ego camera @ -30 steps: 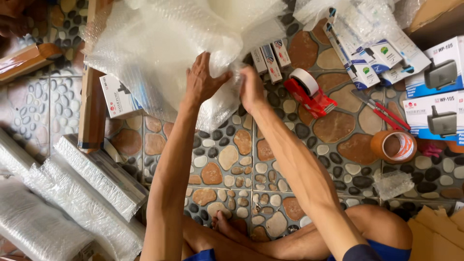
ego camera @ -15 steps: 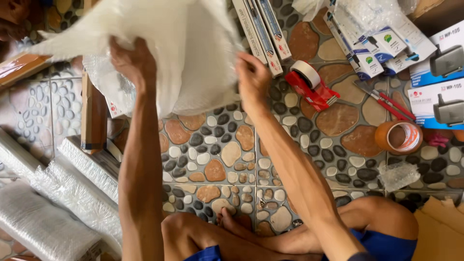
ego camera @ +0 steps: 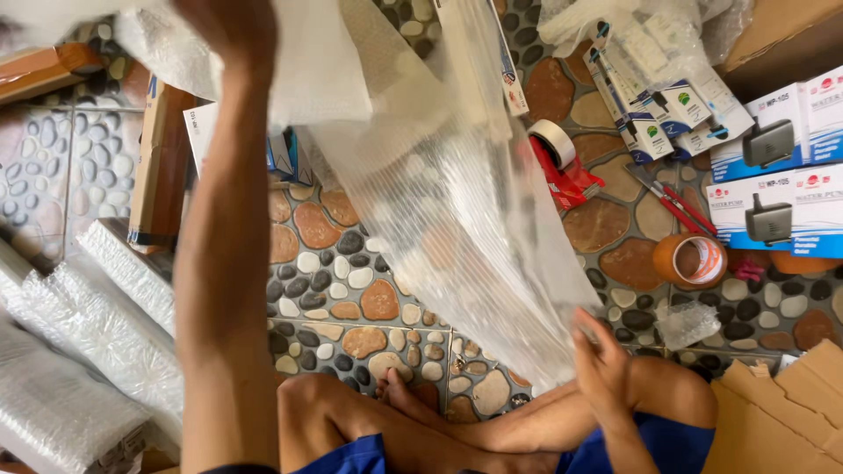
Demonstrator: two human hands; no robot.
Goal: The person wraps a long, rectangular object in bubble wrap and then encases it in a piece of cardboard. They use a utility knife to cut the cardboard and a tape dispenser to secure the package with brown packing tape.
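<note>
A large sheet of clear bubble wrap [ego camera: 457,202] hangs stretched from the top of the view down toward my lap. My left hand [ego camera: 224,31] is raised high at the top and grips the sheet's upper part. My right hand [ego camera: 601,360] is low, above my knee, and pinches the sheet's bottom edge. Behind the sheet, long slim boxes [ego camera: 505,61] are partly hidden.
A red tape dispenser [ego camera: 558,162] and a brown tape roll [ego camera: 694,261] lie on the pebble floor at the right, beside red-handled scissors [ego camera: 672,197] and white-and-blue product boxes [ego camera: 773,175]. Bubble-wrapped bundles [ego camera: 79,342] lie at the left, flat cardboard [ego camera: 781,412] at the lower right.
My left hand has lifted the bubble wrap higher. My right hand has dropped from near the boxes to the sheet's lower edge by my knee, and the sheet now hangs stretched.
</note>
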